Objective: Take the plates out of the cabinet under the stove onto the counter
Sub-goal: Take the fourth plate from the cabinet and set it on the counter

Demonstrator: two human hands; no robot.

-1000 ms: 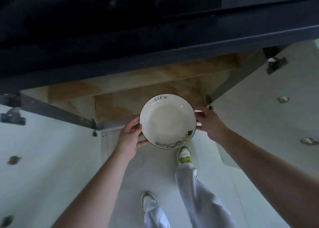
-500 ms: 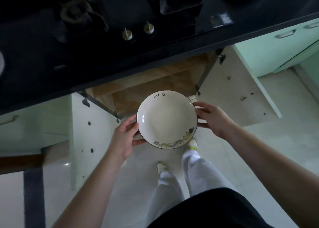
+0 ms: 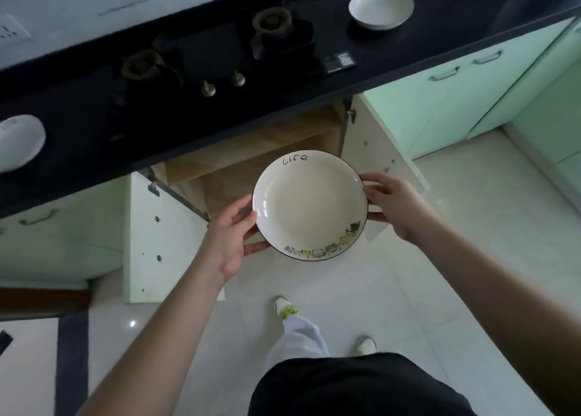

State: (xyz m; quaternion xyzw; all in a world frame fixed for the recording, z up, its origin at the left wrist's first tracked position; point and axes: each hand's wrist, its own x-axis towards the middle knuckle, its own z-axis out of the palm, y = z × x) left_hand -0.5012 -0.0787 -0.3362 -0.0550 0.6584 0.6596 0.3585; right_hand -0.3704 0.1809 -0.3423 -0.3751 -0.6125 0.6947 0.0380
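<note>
my left hand (image 3: 231, 239) and right hand (image 3: 394, 206) both with a grip on the "life" cat plate (image 3: 309, 205), held level over the open cabinet (image 3: 261, 154), below the black surface (image 3: 393, 66), white bowl (image 3: 381, 7) up there

A home kitchen: gas stove (image 3: 217, 53), black counter (image 3: 440, 38), green cabinets (image 3: 440, 107).

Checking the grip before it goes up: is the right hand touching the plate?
Touching. The head view shows the right hand with its fingers wrapped on the plate rim, no gap.
</note>
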